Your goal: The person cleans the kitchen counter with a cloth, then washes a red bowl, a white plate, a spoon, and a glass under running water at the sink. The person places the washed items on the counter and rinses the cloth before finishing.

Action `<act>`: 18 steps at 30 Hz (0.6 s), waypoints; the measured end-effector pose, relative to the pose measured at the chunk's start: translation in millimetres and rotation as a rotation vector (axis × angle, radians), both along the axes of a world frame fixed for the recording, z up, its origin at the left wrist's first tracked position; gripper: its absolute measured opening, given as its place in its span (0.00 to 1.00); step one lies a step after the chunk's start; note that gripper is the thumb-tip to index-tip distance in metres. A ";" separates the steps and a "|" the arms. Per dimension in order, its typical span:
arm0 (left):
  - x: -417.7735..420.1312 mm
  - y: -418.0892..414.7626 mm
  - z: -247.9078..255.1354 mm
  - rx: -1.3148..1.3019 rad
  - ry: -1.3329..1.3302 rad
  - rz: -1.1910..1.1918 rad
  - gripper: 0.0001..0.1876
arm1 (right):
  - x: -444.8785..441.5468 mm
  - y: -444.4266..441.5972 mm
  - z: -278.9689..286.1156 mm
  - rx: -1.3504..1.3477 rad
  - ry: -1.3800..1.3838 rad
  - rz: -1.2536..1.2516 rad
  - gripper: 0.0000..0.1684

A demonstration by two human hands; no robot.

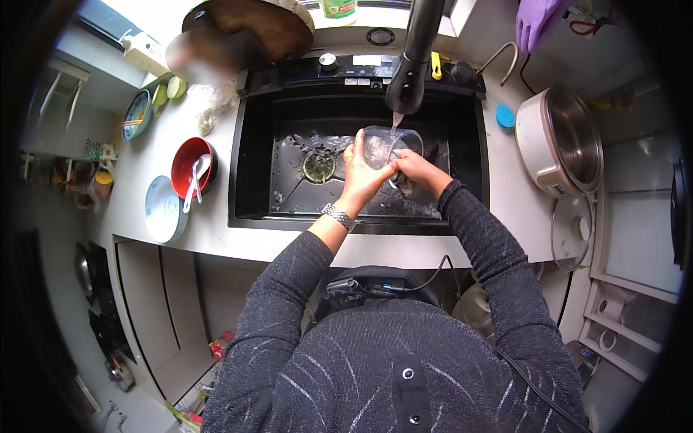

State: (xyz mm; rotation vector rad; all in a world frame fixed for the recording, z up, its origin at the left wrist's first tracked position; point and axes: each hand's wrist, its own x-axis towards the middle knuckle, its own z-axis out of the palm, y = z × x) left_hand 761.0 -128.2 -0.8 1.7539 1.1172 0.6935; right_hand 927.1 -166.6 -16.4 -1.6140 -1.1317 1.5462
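Observation:
A clear plastic container [377,153] is held over the black sink [357,221] while water runs into it from the dark pull-out faucet [406,89]. My left hand [361,174] grips its near left side, thumb and fingers spread around the wall. At the rim on the right, my right hand [421,170] holds it, with the fingertips partly inside or at the edge; which of the two cannot be told. Below the hands, water splashes on the sink floor. Green scraps sit in the drain strainer [319,166], and more bits lie scattered around it.
Left on the counter stand a red bowl [187,162] with white spoons, a pale patterned bowl [165,208], a green bowl [136,115] with chopsticks and a crumpled plastic bag [208,111]. To the right are a large pot [541,143], a blue scrubber [505,116] and a glass lid [568,238].

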 end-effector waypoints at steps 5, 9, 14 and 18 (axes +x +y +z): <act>-1.5 3.2 10.2 0.138 -0.080 -0.056 0.61 | -11.1 -6.9 19.8 0.078 0.734 -0.351 0.16; -3.2 8.6 24.6 0.318 -0.085 -0.055 0.63 | -23.4 -18.9 59.4 0.191 0.886 -0.446 0.19; 3.3 2.1 42.1 0.377 0.064 -0.030 0.63 | -27.0 -24.7 58.0 0.240 0.592 -0.441 0.26; -1.1 2.9 45.7 0.470 -0.011 -0.101 0.62 | -25.9 -23.3 64.9 0.309 0.662 -0.510 0.22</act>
